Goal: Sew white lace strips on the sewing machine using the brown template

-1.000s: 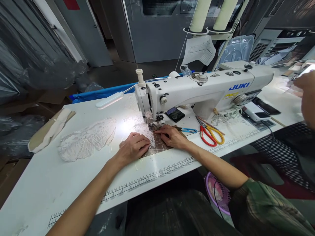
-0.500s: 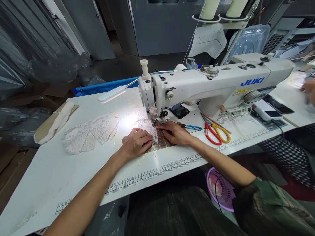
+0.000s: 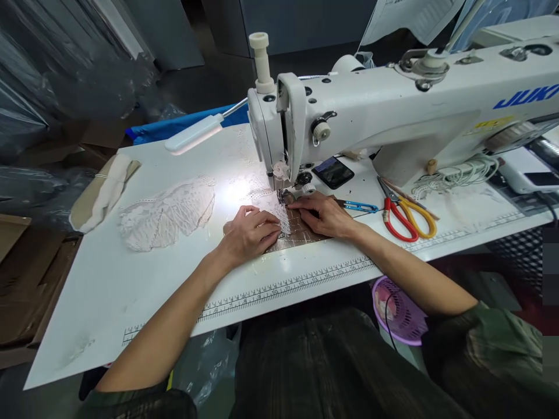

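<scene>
Head view. I look down on a white table where a sewing machine stands, its needle end toward the middle of the scene. The lace lies under and in front of the needle end, its near edge over a brown sheet marked with pale lines. My left hand rests palm down on the lace's left side; its fingers lie close together and slightly bent, and I cannot tell whether the thumb pinches anything. My right hand lies on the brown sheet, index finger stretched toward the presser foot, the other fingers curled in; the gap to the thumb is narrow, and I cannot tell whether cloth is held there. A lamp lights the table beyond the left hand. A second lace piece lies apart to the left, with a cloth roll farther out. Right of the needle end, I find a phone, blue snips just beyond the right hand, and scissors with one red and one yellow handle. A printed ruler follows the near edge.
</scene>
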`<state>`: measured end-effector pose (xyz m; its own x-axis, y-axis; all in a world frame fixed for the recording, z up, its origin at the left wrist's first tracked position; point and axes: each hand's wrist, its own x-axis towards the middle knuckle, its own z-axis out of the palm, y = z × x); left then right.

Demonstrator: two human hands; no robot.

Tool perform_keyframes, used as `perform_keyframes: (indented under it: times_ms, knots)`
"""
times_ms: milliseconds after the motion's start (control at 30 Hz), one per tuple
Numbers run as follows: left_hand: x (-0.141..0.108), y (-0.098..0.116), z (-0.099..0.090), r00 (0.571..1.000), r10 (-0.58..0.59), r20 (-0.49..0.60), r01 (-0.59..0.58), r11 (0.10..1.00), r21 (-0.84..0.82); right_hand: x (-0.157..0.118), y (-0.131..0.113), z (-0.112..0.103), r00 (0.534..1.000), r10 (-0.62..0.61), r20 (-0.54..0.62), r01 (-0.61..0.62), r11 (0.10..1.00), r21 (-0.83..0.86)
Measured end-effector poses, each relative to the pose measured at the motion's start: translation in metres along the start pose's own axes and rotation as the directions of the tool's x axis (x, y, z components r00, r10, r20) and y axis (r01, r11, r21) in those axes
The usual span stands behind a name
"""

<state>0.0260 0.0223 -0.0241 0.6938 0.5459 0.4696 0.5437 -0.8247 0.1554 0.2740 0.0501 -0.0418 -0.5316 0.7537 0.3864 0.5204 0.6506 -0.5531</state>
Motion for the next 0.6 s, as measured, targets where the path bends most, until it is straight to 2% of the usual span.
perform_keyframes:
  times_ms: [167,600]
  knots:
    - [0.0010,-0.0004,0.0011,0.999,0.041,-0.021,-0.040,0.998,0.058,-0.0019,-0.0023,0.0019,0.991,-0.111,0.074,0.120,0.985,-0.123]
    - [-0.0001,0.0014,0.0029,0.998,0.060,-0.026,-0.059,0.997,0.043,-0.0028,-0.0018,0.0021,0.996,-0.068,0.055,0.073,0.992,-0.099]
